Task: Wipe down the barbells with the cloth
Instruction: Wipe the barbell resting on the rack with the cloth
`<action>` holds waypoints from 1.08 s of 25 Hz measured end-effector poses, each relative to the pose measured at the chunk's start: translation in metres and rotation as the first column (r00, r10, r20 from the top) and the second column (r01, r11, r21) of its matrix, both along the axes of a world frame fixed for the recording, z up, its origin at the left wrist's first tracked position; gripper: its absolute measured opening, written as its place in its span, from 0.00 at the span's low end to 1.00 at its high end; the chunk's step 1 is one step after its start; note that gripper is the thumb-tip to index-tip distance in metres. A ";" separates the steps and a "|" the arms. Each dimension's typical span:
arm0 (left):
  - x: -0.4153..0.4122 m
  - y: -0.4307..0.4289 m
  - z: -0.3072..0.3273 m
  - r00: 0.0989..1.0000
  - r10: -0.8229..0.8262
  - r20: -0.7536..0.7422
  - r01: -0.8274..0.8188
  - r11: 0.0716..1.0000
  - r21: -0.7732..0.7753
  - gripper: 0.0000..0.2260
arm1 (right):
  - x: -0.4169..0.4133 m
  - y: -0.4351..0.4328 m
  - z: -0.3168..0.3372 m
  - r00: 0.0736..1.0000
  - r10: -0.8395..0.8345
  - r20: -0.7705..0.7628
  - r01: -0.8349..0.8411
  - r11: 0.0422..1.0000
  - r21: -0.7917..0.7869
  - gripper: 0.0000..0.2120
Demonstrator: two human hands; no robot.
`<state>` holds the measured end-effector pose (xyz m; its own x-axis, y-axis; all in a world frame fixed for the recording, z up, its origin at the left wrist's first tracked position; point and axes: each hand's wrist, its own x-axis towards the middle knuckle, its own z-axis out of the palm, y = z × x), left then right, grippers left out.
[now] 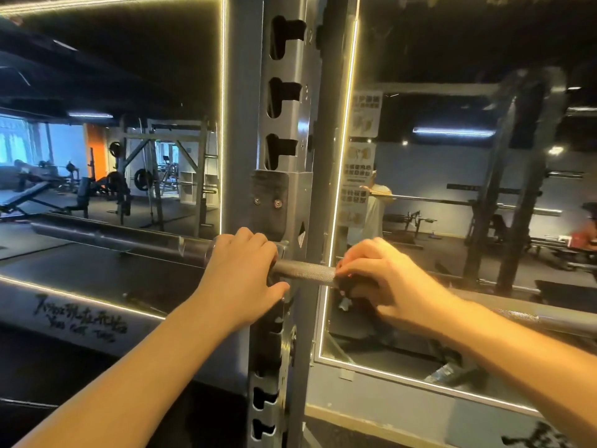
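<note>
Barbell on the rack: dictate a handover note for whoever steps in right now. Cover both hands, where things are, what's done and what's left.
Left hand: curled over the barbell at the rack upright.
Right hand: grips the knurled shaft just right of the upright. A dark piece under its fingers is probably the cloth, but it is too hidden to be sure.
Barbell: lies across the rack, sleeve to the left.
Done: nothing shows how much has been wiped.
Left: treat the shaft and sleeve as not yet wiped.
</note>
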<state>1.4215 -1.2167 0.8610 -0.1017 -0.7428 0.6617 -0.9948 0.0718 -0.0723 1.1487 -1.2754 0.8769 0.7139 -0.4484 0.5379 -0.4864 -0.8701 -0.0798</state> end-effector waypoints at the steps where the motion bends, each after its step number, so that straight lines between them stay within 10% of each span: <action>1: 0.000 0.000 -0.001 1.000 -0.001 -0.006 0.001 1.000 0.000 0.18 | 0.024 -0.002 0.005 1.000 0.021 -0.018 -0.021 1.000 0.007 0.14; 16: -0.007 -0.008 -0.004 0.994 -0.105 -0.016 0.103 0.993 -0.062 0.16 | 0.083 0.009 -0.001 0.990 -0.133 0.048 0.137 0.987 -0.083 0.09; 23: -0.049 -0.024 -0.010 0.953 -0.293 -0.074 0.288 0.955 -0.074 0.13 | -0.069 0.039 -0.040 0.876 -0.344 0.338 0.435 0.866 -0.247 0.19; 27: -0.043 -0.027 -0.012 0.952 -0.292 -0.095 0.284 0.955 -0.086 0.12 | -0.008 0.026 -0.055 0.844 -0.328 0.424 0.456 0.856 -0.244 0.15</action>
<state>1.3782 -1.2442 0.8487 -0.2310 -0.6433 0.7299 -0.9349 0.3546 0.0167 1.1406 -1.2498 0.8222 0.2459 -0.4031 0.8815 -0.7842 -0.6173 -0.0635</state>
